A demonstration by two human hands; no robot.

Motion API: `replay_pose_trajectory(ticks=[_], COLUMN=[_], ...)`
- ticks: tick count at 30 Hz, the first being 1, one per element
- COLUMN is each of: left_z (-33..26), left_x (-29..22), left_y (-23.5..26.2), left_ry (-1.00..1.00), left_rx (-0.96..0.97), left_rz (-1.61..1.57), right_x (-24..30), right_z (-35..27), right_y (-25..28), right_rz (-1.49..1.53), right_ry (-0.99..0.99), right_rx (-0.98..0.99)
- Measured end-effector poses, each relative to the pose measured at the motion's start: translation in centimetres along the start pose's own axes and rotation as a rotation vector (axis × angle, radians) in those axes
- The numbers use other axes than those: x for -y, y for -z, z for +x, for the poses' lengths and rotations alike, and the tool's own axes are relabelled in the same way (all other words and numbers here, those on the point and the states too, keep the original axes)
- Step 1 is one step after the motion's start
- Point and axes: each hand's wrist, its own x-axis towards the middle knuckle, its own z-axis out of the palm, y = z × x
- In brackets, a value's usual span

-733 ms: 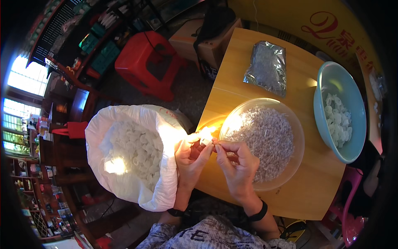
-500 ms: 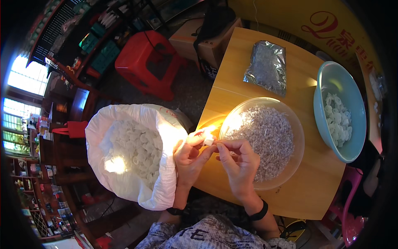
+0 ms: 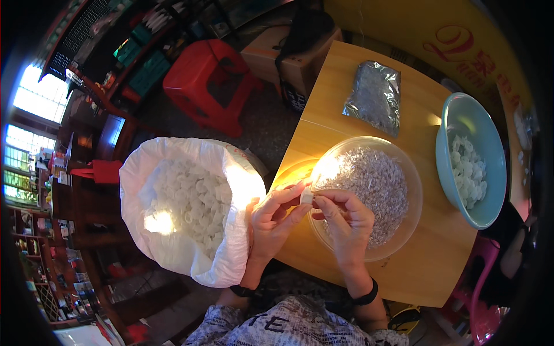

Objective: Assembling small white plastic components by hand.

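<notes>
Between the thumb and fingers of my left hand (image 3: 276, 222) is a small white plastic piece (image 3: 306, 198). My right hand (image 3: 348, 224) is pinched close beside it, over the near left rim of a clear round tub (image 3: 416, 214). What the right fingertips hold, if anything, is too small to make out. Many short, clear, shiny pieces (image 3: 375, 187) fill the tub. Left of my hands stands a wide white sack (image 3: 141, 245), its mouth rolled back, holding whitish rounded plastic pieces (image 3: 193, 202).
On the wooden table (image 3: 323, 75) a silvery bag (image 3: 374, 98) lies at the far side. A pale blue basin (image 3: 490, 138) with white pieces is at the right edge. A red stool (image 3: 202, 81) and a cardboard box (image 3: 262, 57) stand beyond; a pink chair (image 3: 482, 288) is near right.
Both hands have shifted slightly right, together with the small white piece. My right hand now reaches further over the tub's rim, and its fingers have parted a little from the piece.
</notes>
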Motion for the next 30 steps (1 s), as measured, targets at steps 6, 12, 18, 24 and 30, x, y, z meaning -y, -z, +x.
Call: replay_pose_trajectory(ticks=[6,12,18,24,30], left_z=[0.5,0.2,-0.1,-0.3,0.1], left_x=[-0.8,-0.6,-0.5,-0.4,-0.2], left_y=[-0.7,-1.0,-1.3,-1.5,-2.0], left_ry=[0.033,-0.095,-0.136,-0.136,-0.198], left_rx=[0.049,0.097,0.101,0.103,0.136], left_rz=[-0.127,-0.041,0.022,0.073,0.118], right_x=[1.6,1.3,1.5,1.3,1.1], right_z=[-0.4,-0.8,-1.3,-1.4,-1.5], right_y=[1.1,1.8,2.0,2.1,3.0], right_rz=[0.054,0.014,0.045,-0.004,-0.041], right_ry=[-0.039,0.030,0.019,0.060,0.070], right_rx=[0.059,0.055,0.047,0.050,0.048])
